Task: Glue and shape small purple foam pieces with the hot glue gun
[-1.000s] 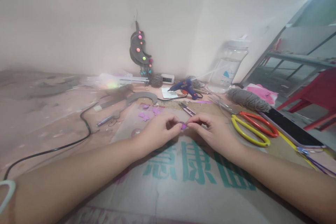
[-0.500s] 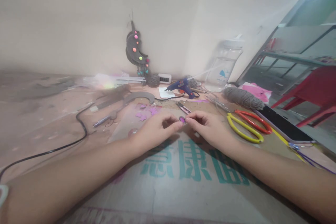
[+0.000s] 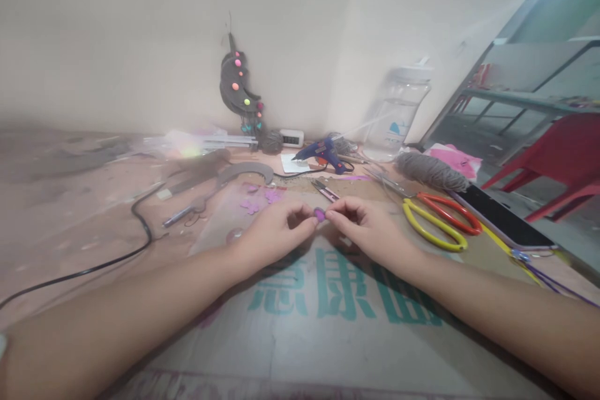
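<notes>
Between my fingertips is a small purple piece [image 3: 319, 215] with a darker rim, too small to make out further. My left hand [image 3: 284, 225] pinches its left side with thumb and forefinger. From the other side, my right hand [image 3: 363, 223] pinches its right edge. Both hands hover over a cardboard sheet [image 3: 300, 350] printed with green characters. Purple flower-shaped cutouts [image 3: 250, 205] lie just beyond my left hand. Thread snips [image 3: 325, 190] rest behind the fingertips.
A blue glue gun [image 3: 323, 151] stands at the back on white paper. To the right lie scissors [image 3: 435, 225] with red and yellow handles, grey yarn [image 3: 431, 172] and a phone [image 3: 506, 219]. A water bottle [image 3: 397, 115] stands by the wall. A black cable [image 3: 112, 260] crosses the left.
The whole view has shifted slightly, so things sit a little further left. Both hands keep their pinch on the small purple piece, which has turned slightly and shows more of its face.
</notes>
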A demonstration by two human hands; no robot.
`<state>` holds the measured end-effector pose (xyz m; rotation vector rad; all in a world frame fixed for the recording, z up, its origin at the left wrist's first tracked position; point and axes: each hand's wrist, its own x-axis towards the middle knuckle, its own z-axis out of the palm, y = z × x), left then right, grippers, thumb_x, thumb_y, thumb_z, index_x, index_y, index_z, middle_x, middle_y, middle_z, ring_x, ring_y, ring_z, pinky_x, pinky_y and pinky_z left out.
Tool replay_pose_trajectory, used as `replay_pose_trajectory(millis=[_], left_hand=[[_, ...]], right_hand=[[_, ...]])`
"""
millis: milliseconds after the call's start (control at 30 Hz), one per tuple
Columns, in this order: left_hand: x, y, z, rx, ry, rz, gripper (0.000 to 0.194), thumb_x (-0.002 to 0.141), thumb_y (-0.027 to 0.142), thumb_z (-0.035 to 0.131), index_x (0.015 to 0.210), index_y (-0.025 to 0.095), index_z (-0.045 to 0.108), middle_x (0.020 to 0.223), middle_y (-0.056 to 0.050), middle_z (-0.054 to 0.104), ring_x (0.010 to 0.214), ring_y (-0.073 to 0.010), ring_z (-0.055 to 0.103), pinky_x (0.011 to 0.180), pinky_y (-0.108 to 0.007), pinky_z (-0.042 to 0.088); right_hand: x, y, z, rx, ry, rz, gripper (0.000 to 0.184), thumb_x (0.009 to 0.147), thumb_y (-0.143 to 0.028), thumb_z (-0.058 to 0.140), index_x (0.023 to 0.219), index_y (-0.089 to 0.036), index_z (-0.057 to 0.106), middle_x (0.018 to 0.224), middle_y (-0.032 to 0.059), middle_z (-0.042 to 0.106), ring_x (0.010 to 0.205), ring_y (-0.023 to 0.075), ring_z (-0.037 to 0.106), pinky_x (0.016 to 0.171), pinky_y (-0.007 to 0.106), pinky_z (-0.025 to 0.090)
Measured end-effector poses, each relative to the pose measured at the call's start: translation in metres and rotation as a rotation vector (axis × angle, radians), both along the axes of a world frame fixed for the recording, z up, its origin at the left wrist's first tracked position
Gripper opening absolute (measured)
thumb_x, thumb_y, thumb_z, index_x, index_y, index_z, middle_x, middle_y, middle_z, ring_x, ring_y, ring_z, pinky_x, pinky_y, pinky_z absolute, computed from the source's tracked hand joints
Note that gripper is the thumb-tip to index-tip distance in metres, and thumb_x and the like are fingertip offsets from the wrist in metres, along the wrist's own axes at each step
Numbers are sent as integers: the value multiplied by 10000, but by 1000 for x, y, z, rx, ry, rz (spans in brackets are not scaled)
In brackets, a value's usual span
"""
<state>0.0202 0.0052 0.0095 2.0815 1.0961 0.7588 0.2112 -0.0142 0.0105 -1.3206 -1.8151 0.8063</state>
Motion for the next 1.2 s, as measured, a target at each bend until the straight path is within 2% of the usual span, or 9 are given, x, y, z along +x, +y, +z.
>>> replay_pose_trajectory(millis=[200, 367, 600, 933, 1100, 1200], left_hand=[[-1, 2, 0, 41, 18, -31, 191, 868, 284, 495, 733, 183, 585, 713, 20, 604, 719, -150, 549, 670, -265, 391], [-1, 1, 2, 46, 8, -40, 168, 865, 236, 479, 746, 183, 585, 734, 17, 604, 747, -150, 556, 692, -267, 398], [1, 0, 1, 12, 44, 20, 256, 853, 424, 567, 828, 177, 628, 824, -9, 650, 756, -167, 568, 688, -291, 409], [1, 0, 0, 38, 47, -5, 180, 847, 321, 547, 782, 172, 624, 799, -8, 656, 741, -158, 567, 686, -283, 408], [0, 0, 1, 6, 28, -37, 115, 820, 226, 531, 862, 177, 626, 818, -2, 649, 759, -159, 566, 695, -279, 411], [-1, -1, 1, 3, 9, -40, 163, 874, 294, 506, 855, 178, 618, 812, 0, 626, 757, -157, 546, 682, -278, 395]], right_hand=[[0, -1, 1, 4, -32, 16, 181, 870, -318, 554, 796, -177, 640, 626, -23, 602, 510, 100, 515, 512, 228, 416], [-1, -2, 3, -34, 14, -7, 200, 863, -351, 563, 797, -177, 636, 576, -36, 570, 497, 101, 495, 508, 230, 405], [-1, 0, 1, -56, 38, -12, 222, 851, -384, 574, 782, -179, 623, 542, -39, 553, 477, 100, 481, 490, 228, 389], [-1, 0, 2, -47, -4, 27, 202, 848, -349, 562, 784, -172, 637, 585, -14, 589, 520, 110, 515, 516, 235, 404], [-1, 0, 2, -47, 28, 13, 210, 847, -362, 565, 784, -172, 629, 569, -28, 555, 505, 102, 489, 500, 229, 392], [-1, 0, 1, -66, 49, 10, 213, 851, -368, 565, 783, -174, 623, 560, -34, 549, 493, 100, 478, 492, 227, 384]])
